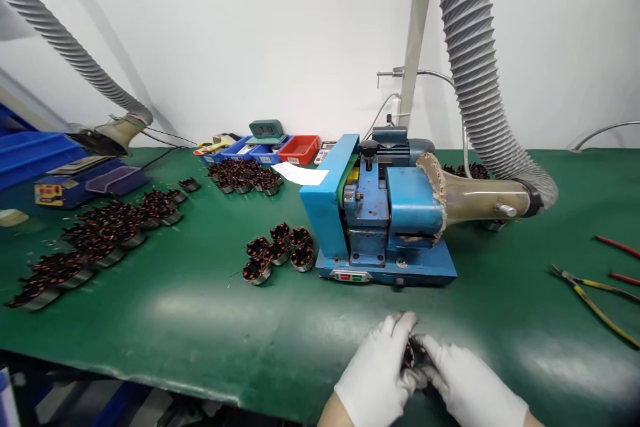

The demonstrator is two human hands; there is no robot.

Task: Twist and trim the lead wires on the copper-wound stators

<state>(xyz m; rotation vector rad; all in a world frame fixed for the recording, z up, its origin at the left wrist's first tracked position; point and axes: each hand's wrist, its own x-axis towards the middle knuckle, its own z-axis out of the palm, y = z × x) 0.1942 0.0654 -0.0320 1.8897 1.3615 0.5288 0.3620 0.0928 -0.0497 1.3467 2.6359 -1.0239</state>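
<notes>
Both my hands wear white gloves and meet near the table's front edge, below the blue machine. Between them is a motor stator [409, 355], mostly hidden by the fingers; a bit of dark core and copper winding shows. My left hand [377, 370] wraps round its left side. From the right, my right hand [470, 380] closes on it with thumb and fingertips, which look darkened. The blue belt grinding machine [370, 213] stands just beyond, with red and green buttons on its base. Several more stators [277, 250] lie to the machine's left.
Rows of stators [105, 230] spread over the green table [200, 327] at left, with another cluster [245, 175] behind. Pliers [575, 280] lie at right. A ribbed duct [470, 47] comes down to the machine. A red bin [299, 149] and a clock [266, 129] stand at the back.
</notes>
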